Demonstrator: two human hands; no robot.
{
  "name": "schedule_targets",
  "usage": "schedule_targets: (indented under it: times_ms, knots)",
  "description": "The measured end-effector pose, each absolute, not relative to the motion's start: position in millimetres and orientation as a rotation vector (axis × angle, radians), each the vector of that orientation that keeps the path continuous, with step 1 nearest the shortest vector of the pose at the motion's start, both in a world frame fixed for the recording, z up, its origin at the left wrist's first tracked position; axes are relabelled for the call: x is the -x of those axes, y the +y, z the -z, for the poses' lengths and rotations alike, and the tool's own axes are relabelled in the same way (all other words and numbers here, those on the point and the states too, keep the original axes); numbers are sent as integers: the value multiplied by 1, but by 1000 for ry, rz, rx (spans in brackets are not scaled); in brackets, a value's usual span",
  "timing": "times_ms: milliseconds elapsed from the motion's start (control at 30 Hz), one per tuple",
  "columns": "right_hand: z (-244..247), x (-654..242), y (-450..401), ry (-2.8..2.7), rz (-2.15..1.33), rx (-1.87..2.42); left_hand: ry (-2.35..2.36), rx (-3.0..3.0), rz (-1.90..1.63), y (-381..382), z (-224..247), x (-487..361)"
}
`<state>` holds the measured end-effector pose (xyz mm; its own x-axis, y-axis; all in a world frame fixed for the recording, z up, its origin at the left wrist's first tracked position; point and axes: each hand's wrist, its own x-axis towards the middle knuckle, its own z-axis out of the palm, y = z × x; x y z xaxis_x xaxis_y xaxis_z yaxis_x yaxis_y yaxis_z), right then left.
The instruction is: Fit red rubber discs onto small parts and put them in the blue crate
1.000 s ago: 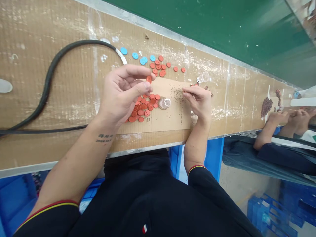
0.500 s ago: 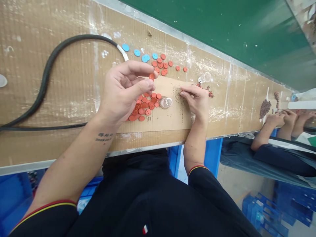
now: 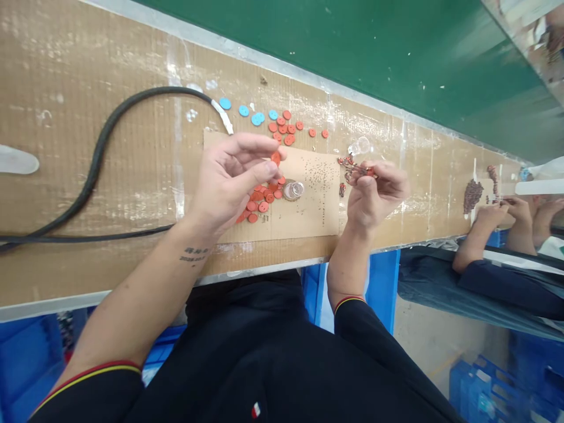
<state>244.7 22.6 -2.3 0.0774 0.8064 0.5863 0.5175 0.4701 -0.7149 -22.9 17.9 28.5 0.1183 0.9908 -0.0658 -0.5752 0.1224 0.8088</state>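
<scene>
An orange-red button (image 3: 276, 157) is pinched between the thumb and fingertips of the left hand (image 3: 233, 182) – the hand is curled rather than clenched and is held above a cardboard sheet (image 3: 317, 217) lying on the desk (image 3: 66, 282). A cluster of small reddish pieces (image 3: 359, 171) is gripped between the fingertips of the right hand (image 3: 374, 197), just past the sheet's right edge. Below the left hand, a heap of orange-red buttons (image 3: 258, 205) lies on the sheet, beside a clear round dish (image 3: 293, 190); tiny dark specks (image 3: 319, 175) are scattered between the dish and the right hand. Loose orange-red buttons (image 3: 282, 126) and blue buttons (image 3: 258, 119) lie beyond the sheet, and a black cable (image 3: 99, 158) is curved across the desk. Dark characters are tattooed on the left forearm (image 3: 192, 254) – too small to be read with certainty. A small mark (image 3: 256, 410) is seen on the black top (image 3: 229, 352), but no brand can be read. Another person's hands (image 3: 489, 214) are seen at the far right, near a dark heap of small pieces (image 3: 472, 195).
</scene>
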Motion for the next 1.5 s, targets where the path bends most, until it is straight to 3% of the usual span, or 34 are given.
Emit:
schedule_targets:
  times_ms: [267,667,1500]
  knots:
    - [-6,-198,6,-1581,-372,1059,602,-624,-1150,6,-31,9]
    - [-2,-203,9,-1505,-537,1137,554,-626,-1127,3,-25,7]
    - [-19,-176,-1,-1526,-516,967,576,-647,-1122,1,-22,1]
